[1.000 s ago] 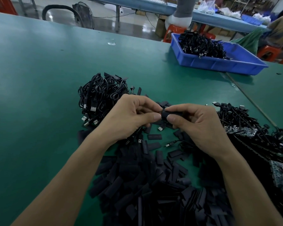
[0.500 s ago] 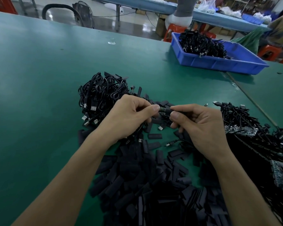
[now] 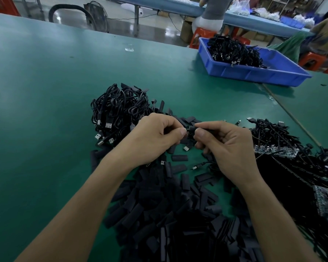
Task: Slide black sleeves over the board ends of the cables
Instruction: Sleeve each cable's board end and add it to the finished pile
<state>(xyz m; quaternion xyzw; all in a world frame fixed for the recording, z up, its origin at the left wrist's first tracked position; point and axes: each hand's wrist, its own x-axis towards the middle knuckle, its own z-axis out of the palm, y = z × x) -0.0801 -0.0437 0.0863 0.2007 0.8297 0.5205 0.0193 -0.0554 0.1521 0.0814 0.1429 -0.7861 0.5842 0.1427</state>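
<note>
Grip: left hand (image 3: 155,137) pinched the cable end (image 3: 187,129) between thumb and forefinger. Right hand (image 3: 225,146) pinched a black sleeve (image 3: 193,128) butted against it. Thumbs nearly met, wrists raised above the sleeve pile (image 3: 169,214) on the tabletop (image 3: 45,110), forearms converging.

The left grip (image 3: 155,137) and right grip (image 3: 227,146) are bare hands with short, neatly trimmed thumbnails (image 3: 183,132). Knuckles stand out as low ridges along their backs. The left forearm (image 3: 83,205) and right forearm (image 3: 273,224) are bare and slim, uncovered all the way to the lower edge of view.
</note>
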